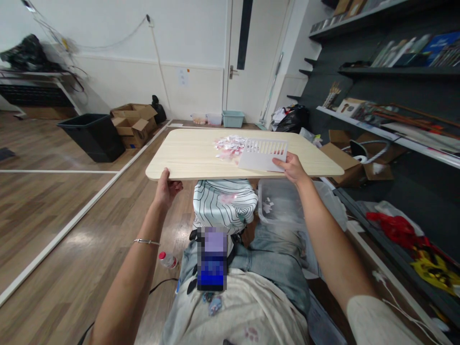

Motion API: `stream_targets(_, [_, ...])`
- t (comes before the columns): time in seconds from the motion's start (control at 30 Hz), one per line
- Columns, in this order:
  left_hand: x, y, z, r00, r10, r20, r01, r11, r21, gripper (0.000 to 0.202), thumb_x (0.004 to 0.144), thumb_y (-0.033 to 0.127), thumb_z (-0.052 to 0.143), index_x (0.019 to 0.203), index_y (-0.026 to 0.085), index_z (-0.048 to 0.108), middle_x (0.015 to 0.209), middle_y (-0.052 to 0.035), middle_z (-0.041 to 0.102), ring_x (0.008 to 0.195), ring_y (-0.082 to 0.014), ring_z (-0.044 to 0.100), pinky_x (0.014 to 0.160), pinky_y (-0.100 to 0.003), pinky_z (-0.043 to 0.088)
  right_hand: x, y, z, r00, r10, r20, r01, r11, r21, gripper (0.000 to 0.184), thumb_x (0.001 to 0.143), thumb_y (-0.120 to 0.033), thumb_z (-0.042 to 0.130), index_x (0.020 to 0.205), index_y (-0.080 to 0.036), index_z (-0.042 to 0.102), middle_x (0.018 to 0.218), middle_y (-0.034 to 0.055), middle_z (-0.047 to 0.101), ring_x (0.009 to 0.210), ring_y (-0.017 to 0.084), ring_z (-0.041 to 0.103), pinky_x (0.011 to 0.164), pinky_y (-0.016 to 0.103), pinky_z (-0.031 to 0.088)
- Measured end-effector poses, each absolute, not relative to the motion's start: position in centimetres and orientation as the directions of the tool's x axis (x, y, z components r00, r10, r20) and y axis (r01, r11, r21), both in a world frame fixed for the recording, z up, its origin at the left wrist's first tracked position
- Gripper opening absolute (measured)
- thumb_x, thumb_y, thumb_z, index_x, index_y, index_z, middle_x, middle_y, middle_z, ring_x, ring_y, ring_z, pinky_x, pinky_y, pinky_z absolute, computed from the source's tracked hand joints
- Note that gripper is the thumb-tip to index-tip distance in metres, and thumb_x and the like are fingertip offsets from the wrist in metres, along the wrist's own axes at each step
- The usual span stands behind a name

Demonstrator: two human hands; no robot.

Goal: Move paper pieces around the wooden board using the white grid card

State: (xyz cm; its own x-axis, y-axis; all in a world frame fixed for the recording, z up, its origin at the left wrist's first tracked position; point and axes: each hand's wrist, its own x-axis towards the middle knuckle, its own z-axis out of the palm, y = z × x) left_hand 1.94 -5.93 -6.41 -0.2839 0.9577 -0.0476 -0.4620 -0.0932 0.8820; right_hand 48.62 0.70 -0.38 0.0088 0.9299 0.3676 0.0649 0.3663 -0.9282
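A pale wood-grain tabletop board (187, 148) spans the view in front of me. My left hand (168, 188) grips its front left edge, thumb at the rim and fingers curled below. My right hand (293, 167) holds a white slotted plastic panel (257, 160) tilted over the board's front right part. Just left of the panel lies a loose pile of small white and pink pieces (230, 145). Whether my right fingers also touch the board is hidden.
Below the board are a white stool cover with black wavy lines (223, 203) and a see-through plastic bin (280, 218) with white scraps. A phone (212, 268) hangs over my lap. A red-capped bottle (168, 259) stands left. Shelves (391, 72) line the right.
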Motion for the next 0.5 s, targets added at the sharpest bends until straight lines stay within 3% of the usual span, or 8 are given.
stream_targets(0.33, [1.68, -5.76, -6.75, -0.290, 0.956, -0.031, -0.474, -0.116, 0.873, 0.058, 0.078, 0.074, 0.089, 0.076, 0.023, 0.060, 0.051, 0.0084, 0.041, 0.046, -0.0104, 0.043, 0.050, -0.024, 0.046, 48.33, 0.37, -0.21, -0.022, 0.927, 0.376, 0.045, 0.376, -0.925, 0.065, 0.057, -0.058, 0.110, 0.107, -0.024, 0.086, 0.117, 0.0080, 0.090, 0.122, 0.037, 0.082, 0.117, 0.055, 0.061])
stream_targets(0.5, [1.80, -5.71, -6.74, -0.302, 0.952, -0.040, -0.487, -0.118, 0.865, 0.056, 0.081, 0.072, 0.088, 0.078, 0.023, 0.061, 0.051, 0.0083, 0.042, 0.045, -0.0111, 0.043, 0.049, -0.024, 0.047, 48.29, 0.32, -0.16, -0.006, 0.928, 0.372, 0.054, 0.372, -0.927, 0.065, 0.056, -0.058, 0.110, 0.105, -0.023, 0.085, 0.115, 0.0086, 0.090, 0.121, 0.038, 0.082, 0.115, 0.057, 0.061])
